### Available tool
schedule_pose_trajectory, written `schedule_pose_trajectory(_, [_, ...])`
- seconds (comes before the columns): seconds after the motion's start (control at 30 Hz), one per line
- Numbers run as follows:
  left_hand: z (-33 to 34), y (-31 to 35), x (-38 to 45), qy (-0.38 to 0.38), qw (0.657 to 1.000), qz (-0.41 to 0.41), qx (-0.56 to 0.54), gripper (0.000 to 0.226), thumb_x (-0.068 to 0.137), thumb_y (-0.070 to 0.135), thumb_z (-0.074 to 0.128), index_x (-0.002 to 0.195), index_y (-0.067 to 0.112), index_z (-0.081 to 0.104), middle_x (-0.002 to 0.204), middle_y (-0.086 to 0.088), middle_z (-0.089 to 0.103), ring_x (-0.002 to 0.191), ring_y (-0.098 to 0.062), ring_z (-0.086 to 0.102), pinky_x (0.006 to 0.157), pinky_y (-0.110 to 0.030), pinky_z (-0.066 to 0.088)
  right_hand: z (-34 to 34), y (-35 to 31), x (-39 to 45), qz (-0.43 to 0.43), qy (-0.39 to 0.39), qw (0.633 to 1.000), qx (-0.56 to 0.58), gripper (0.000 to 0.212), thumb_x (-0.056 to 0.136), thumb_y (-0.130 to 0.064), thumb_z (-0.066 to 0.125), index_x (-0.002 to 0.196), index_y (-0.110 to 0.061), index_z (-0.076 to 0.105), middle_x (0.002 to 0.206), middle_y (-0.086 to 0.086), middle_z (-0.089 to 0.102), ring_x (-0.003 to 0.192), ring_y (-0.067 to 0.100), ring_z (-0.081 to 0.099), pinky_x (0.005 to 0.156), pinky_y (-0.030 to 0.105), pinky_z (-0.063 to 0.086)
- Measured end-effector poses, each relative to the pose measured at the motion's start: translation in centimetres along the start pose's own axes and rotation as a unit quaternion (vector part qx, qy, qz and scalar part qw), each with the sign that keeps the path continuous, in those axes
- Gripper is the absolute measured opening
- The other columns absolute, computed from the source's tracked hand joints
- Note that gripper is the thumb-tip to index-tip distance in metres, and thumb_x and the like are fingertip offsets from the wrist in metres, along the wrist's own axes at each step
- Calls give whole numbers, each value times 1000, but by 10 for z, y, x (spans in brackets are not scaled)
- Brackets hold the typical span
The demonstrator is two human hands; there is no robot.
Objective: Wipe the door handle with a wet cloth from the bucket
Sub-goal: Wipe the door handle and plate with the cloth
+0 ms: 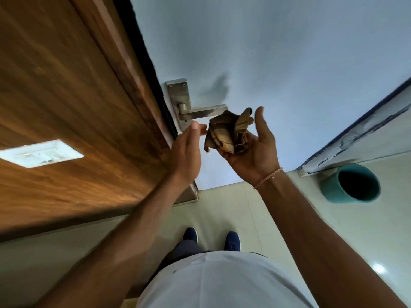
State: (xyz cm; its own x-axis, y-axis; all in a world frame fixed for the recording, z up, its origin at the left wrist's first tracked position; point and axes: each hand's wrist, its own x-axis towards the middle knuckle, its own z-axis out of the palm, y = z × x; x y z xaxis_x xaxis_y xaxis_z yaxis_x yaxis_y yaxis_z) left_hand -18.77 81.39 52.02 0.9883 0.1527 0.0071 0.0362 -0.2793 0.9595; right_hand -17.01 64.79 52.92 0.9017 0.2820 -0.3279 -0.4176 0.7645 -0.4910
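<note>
Lying at the free tip of the steel door handle, the crumpled brown cloth rests in the upturned right hand, whose fingers are relaxed. The left hand, fingers straight and holding nothing, hovers beside the wooden door frame. The teal bucket stands well apart.

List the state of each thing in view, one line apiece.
right hand: open, palm up, carrying the cloth.
cloth: crumpled, lying in that palm.
left hand: open, fingers straight, beside the cloth.
door handle: lever level, no hand on it.
bucket: upright, no lid.
</note>
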Motion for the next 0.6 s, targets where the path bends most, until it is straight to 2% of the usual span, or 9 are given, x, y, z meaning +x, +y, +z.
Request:
schedule_pose_trajectory(0.1, [2,10,20,-61,980,-175,-73,53,117,47,35,115,11,74,113,-9,79,106,-16,72,93,-41,55,2,3,-5,-36,23,997,-59,49,110,-40,53,137,0,63,135,26,63,120,43,63,107,60,50])
schedule_pose_trajectory(0.17, [2,15,27,-115,963,-230,-82,51,113,51,43,114,10,74,108,-8,80,102,-20,73,84,-37,54,-1,8,-9,-55,78,990,-105,38,108,-28,52,132,-2,67,135,25,69,125,48,66,110,65,51])
schedule_pose_trajectory(0.23, [3,15,31,-170,955,-228,-84,46,108,52,56,117,12,75,111,-7,81,105,-20,75,87,-36,56,-3,13,-13,-71,142,978,-138,44,105,-28,52,139,-2,64,138,26,69,131,50,63,114,66,48])
schedule_pose_trajectory(0.3, [6,14,33,-198,953,-211,-86,36,104,43,68,112,9,74,111,-9,81,102,-19,76,84,-34,59,-6,16,-18,-87,202,962,-162,44,106,-28,48,139,-3,65,131,23,73,127,47,67,111,61,51])
schedule_pose_trajectory(0.37, [11,13,35,-204,957,-195,-70,23,100,31,77,104,10,70,105,-7,80,97,-19,77,79,-31,60,-10,18,-25,-99,252,946,-177,45,106,-25,46,138,1,63,122,22,75,125,47,68,104,56,56])
schedule_pose_trajectory(0.43, [15,10,36,-203,959,-189,-52,19,96,24,81,96,11,67,99,-6,80,93,-19,78,79,-34,63,-14,17,-32,-107,295,925,-212,44,105,-22,46,131,9,63,107,20,72,116,46,72,90,47,63])
schedule_pose_trajectory(0.47, [18,8,35,-210,958,-187,-46,20,95,22,83,92,13,66,97,-7,80,91,-20,78,81,-37,65,-18,16,-38,-119,319,910,-237,37,105,-20,46,120,7,67,100,18,72,106,42,76,83,42,65])
schedule_pose_trajectory(0.53, [25,8,34,-230,956,-182,-26,21,93,23,84,91,11,66,101,-12,80,95,-28,79,88,-47,68,-24,16,-51,-139,363,873,-296,24,106,-16,46,98,-11,68,90,7,73,88,26,74,73,35,63])
schedule_pose_trajectory(0.6, [35,10,32,-239,955,-176,-9,25,92,27,84,98,9,67,110,-19,79,101,-35,78,90,-53,66,-34,19,-63,-149,388,835,-361,24,108,-22,48,96,-26,68,89,-3,75,85,18,73,76,34,63])
